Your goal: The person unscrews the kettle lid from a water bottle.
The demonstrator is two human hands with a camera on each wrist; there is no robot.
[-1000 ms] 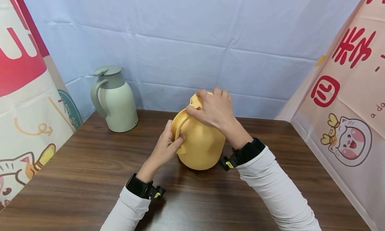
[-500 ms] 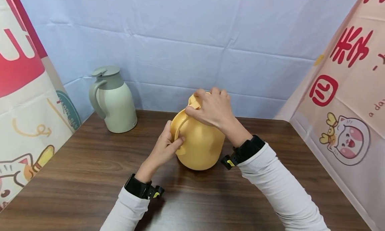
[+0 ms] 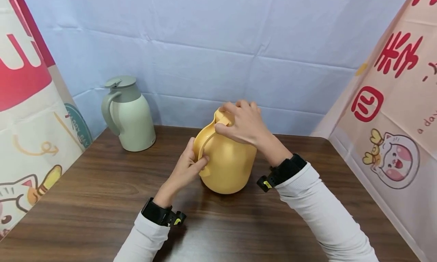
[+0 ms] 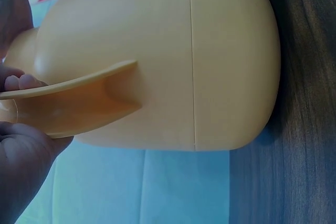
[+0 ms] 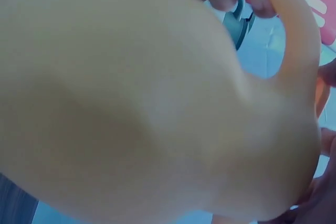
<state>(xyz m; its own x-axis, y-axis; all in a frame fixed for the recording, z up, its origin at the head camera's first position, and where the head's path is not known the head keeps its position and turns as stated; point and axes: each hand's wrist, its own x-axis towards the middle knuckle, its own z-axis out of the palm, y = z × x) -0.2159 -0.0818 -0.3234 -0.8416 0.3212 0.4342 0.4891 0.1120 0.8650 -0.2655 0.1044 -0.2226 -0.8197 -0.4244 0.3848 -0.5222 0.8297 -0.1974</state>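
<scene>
A yellow insulated jug point(image 3: 228, 167) stands on the wooden table in the middle of the head view. My left hand point(image 3: 186, 165) grips its curved handle point(image 3: 205, 138), fingers wrapped through the loop and thumb on the near side. Over the top, my right hand point(image 3: 245, 123) holds the yellow lid point(image 3: 223, 117) with curled fingers, the thumb at its near edge. Much of the lid is hidden under that hand. In the left wrist view, the jug's body point(image 4: 231, 66) shows a thin seam near its base. The right wrist view is mostly filled by the jug's side point(image 5: 131, 103).
A pale green insulated jug point(image 3: 134, 120) with a grey-green lid and handle stands upright at the back left of the brown table point(image 3: 85, 201). A light blue cloth point(image 3: 205, 46) hangs behind, and printed cloths point(image 3: 389, 140) hang at both sides.
My right hand has turned slightly on the lid, its wrist shifting a little right, and more of the lid's near part shows. My left hand keeps its grip on the handle.
</scene>
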